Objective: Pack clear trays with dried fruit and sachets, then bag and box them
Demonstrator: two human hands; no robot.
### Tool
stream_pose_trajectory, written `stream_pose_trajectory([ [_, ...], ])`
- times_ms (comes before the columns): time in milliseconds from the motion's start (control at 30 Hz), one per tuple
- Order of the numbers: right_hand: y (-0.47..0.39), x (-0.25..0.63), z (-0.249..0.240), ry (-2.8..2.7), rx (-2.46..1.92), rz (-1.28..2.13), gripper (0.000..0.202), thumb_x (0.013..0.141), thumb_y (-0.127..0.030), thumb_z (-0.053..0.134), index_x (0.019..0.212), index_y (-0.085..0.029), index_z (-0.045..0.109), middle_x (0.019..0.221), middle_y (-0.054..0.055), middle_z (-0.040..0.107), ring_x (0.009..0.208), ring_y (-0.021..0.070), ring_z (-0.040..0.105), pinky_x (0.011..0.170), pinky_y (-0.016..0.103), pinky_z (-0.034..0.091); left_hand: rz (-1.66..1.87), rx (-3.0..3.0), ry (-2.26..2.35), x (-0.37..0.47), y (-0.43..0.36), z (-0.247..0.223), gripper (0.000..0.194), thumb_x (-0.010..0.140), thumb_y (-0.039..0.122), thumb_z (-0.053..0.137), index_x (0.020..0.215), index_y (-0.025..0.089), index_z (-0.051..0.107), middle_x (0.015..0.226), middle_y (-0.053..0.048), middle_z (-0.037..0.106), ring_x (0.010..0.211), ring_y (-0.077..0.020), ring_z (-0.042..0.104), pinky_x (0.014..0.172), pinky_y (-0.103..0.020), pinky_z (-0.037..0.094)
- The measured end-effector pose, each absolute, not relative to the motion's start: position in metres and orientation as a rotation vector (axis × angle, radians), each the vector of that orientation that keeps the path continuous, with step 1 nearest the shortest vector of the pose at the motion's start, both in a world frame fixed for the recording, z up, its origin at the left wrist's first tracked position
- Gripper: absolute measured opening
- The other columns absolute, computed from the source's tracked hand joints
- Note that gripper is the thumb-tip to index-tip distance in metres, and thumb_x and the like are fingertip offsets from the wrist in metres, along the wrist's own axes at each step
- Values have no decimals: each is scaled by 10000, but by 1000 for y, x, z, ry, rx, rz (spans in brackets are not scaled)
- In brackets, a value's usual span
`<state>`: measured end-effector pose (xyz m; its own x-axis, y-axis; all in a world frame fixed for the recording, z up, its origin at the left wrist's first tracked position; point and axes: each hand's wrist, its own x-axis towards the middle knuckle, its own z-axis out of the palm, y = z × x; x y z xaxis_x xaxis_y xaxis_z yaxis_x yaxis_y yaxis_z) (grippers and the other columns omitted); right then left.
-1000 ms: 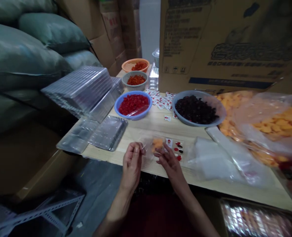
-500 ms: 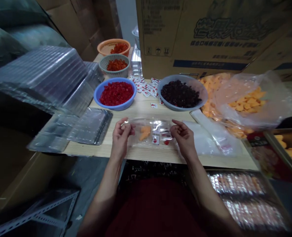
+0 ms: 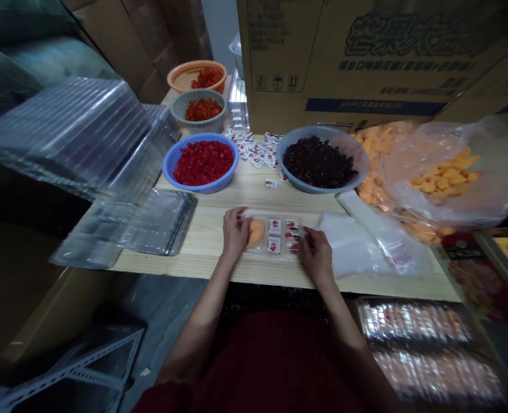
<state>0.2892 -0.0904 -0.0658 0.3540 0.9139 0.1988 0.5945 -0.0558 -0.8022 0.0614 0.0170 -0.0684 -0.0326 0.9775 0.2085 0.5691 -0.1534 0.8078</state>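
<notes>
A clear plastic compartment tray (image 3: 262,256) lies flat on the wooden table in front of me. Orange dried fruit pieces (image 3: 255,233) fill its left part, two small printed sachets (image 3: 274,235) sit in the middle, and red and dark bits (image 3: 293,234) occupy the small cells on the right. My left hand (image 3: 235,234) grips the tray's left end, fingers bent over the rim beside the orange pieces. At the right end, my right hand (image 3: 317,254) is closed on the edge, its fingertips partly hidden. Whether a clear lid covers the tray, I cannot tell.
Behind the tray are a blue bowl of red pieces (image 3: 200,186), a bowl of dark dried fruit (image 3: 323,188) and scattered sachets (image 3: 254,149). Stacked clear trays (image 3: 73,137) stand left. Plastic bags (image 3: 357,246) and bagged orange fruit (image 3: 447,172) lie right. A large carton (image 3: 280,109) blocks the back.
Both hands have come down and closer together. The clear plastic piece they held up, blurring the contents, is lowered; the tray's contents now show clearly between the hands.
</notes>
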Motion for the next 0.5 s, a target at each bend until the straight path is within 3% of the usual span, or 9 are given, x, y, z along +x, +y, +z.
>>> stream_pose_trajectory([
  [233,-89,286,-68,-1348,-1734,627,451,899,-353,556,1293,-142,611,949,98,640,801,207,589,796,393,539,636,1949,1833,49,7,-53,320,928,507,541,993,206,628,879,-74,667,873,-253,629,832,-360,429],
  [300,-91,281,-68,-1383,-1715,664,470,884,-321,573,1319,-145,596,957,93,637,812,207,587,803,391,540,552,2028,1840,42,-7,-48,345,936,520,523,1007,201,636,944,-101,669,929,-273,626,837,-368,424],
  [400,-92,273,-67,-1467,-1704,634,478,873,-269,585,1338,-156,589,1122,135,628,981,244,593,915,436,517,591,2080,1888,34,-24,-47,399,946,486,516,1194,187,607,1150,-152,630,1070,-309,591,882,-405,424],
  [500,-87,268,-69,-1486,-1715,604,490,857,-245,598,1339,-158,595,1179,153,619,1061,268,578,964,473,494,656,2023,1929,30,-28,-49,418,952,459,508,1247,171,579,1170,-160,618,1099,-318,572,910,-434,423],
])
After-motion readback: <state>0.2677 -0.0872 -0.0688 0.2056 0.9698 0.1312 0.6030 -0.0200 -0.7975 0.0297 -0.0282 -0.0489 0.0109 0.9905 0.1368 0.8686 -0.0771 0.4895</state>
